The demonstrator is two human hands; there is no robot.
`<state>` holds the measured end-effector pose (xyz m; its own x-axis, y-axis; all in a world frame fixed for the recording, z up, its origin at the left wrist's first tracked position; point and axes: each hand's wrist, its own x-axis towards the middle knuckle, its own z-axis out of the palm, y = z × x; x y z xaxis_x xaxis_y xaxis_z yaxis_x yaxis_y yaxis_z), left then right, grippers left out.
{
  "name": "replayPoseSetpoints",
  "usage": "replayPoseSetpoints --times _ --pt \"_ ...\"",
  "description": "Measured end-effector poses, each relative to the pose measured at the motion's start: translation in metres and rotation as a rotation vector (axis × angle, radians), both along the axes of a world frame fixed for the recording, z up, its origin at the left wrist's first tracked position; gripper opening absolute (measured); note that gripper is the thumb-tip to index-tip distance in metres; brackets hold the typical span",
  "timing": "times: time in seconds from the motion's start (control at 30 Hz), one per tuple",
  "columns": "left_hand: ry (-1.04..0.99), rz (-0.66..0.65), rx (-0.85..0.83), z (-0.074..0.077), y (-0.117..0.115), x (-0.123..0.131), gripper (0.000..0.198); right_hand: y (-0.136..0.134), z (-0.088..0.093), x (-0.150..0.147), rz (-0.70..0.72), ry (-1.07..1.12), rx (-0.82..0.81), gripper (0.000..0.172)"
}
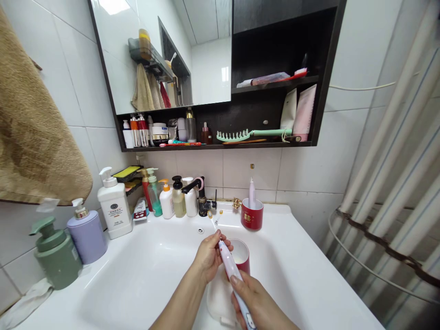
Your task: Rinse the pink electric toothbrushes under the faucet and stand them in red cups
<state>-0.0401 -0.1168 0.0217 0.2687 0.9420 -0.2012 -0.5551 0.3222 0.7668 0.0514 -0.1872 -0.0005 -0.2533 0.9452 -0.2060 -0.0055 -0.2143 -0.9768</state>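
Note:
Over the sink [137,270], my right hand [254,293] wraps round the pale pink handle of an electric toothbrush [229,260]. My left hand [209,259] pinches the neck of its brush head [211,217], which points away from me toward the tap. Beneath and beside my hands stands a red cup [245,265] with a white inside, partly covered by the right hand. A white box-like container [218,300] lies in the sink below, half hidden by my hands and the toothbrush.
A second red cup [247,222] on the back ledge holds a pink toothbrush handle [252,195] without a brush head. Left of it is a black tap [202,197]. Several pump bottles [115,211] line the left and back rim. A mirror cabinet [192,147] hangs above; pipes [385,183] run at right.

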Motion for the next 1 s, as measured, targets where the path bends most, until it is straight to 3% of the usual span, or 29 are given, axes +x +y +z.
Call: replayPoseSetpoints --times 0.6,0.83,1.0 --pt "0.143 -0.044 0.043 0.0066 -0.0055 -0.0009 0.021 -0.0006 0.0009 0.0003 -0.095 -0.165 0.138 0.034" --pt "0.056 -0.090 0.054 0.0063 -0.0030 -0.0044 0.020 -0.0039 0.0076 0.0012 0.059 0.230 -0.079 0.037" --pt "0.049 -0.083 0.093 0.0069 -0.0038 -0.0035 0.018 -0.0020 0.0046 0.0010 0.037 0.164 -0.014 0.039"
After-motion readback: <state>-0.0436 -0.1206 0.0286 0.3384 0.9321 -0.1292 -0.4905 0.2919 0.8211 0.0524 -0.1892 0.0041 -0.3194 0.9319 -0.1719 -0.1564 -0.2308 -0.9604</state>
